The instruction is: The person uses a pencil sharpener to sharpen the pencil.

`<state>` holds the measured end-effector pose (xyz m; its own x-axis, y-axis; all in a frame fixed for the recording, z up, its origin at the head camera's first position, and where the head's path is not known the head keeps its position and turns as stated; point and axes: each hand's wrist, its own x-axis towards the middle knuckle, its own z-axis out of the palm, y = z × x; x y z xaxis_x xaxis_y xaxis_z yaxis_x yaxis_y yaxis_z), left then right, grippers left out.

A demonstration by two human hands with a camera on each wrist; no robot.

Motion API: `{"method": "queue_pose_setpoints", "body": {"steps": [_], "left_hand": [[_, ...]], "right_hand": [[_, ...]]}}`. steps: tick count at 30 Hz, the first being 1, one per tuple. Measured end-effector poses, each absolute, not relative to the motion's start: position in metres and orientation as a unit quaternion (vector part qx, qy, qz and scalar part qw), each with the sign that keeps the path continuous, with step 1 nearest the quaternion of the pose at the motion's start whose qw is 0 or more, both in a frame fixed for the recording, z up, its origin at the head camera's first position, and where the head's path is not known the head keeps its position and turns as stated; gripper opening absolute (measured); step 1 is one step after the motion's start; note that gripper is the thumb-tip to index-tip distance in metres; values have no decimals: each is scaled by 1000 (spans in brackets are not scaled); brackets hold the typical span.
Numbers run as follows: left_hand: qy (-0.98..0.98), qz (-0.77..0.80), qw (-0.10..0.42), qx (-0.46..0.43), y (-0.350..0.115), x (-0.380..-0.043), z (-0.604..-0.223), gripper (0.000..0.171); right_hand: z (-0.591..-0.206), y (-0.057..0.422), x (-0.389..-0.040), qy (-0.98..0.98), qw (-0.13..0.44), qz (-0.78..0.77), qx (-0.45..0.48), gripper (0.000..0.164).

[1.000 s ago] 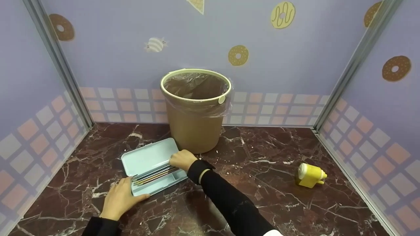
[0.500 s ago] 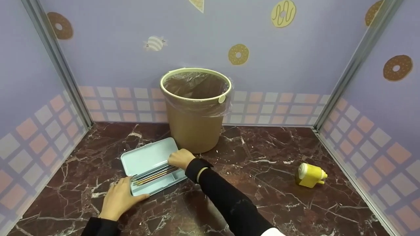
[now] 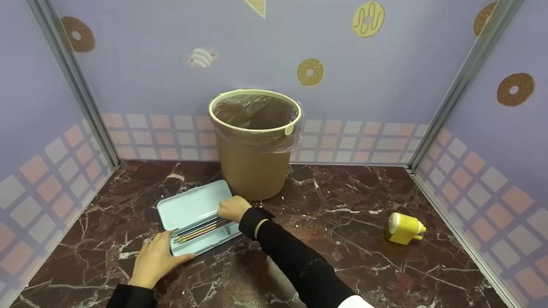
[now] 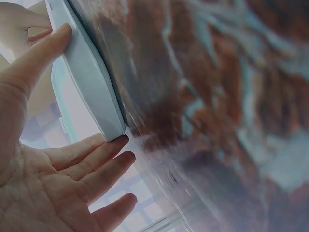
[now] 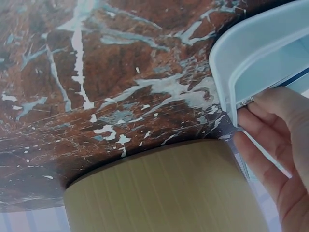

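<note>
A light blue pencil case (image 3: 195,205) lies with its lid raised towards the bin. Several pencils (image 3: 192,234) lie lengthwise in its long compartment. My left hand (image 3: 154,259) touches the case's left end; in the left wrist view its thumb lies along the front wall (image 4: 84,63) and its straight fingertips meet the corner. At the right end, my right hand (image 3: 233,208) curls over the back edge. In the right wrist view its thumb and index finger pinch a pencil's end (image 5: 247,101) with a metal ferrule, and other fingers are behind the wall.
A tan bin (image 3: 257,167) with a clear liner stands right behind the case, against the back wall. A yellow bottle-shaped object (image 3: 406,229) with a white round part sits at the right. Small crumbs (image 3: 299,209) dot the marble-patterned table (image 3: 364,269). Side walls enclose it.
My right hand has shifted very slightly left along the case's back edge. My left hand, the case and the pencils look the same.
</note>
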<state>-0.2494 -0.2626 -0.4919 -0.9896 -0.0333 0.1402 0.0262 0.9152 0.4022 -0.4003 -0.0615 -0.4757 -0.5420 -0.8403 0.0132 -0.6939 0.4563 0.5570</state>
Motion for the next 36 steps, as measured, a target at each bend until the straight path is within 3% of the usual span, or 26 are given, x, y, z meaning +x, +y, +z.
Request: {"method": "queue_pose_setpoints", "body": {"steps": [27,36], "left_hand": [[-972,-229,47,6,-260,-254,-492,99],[-975,-221,35,5,-263,-254,-491,102]], "right_hand": [[-465,-28,-398,-833,208,-208,469,20],[-446,7,-385,-882,161,-81,435,4]]}}
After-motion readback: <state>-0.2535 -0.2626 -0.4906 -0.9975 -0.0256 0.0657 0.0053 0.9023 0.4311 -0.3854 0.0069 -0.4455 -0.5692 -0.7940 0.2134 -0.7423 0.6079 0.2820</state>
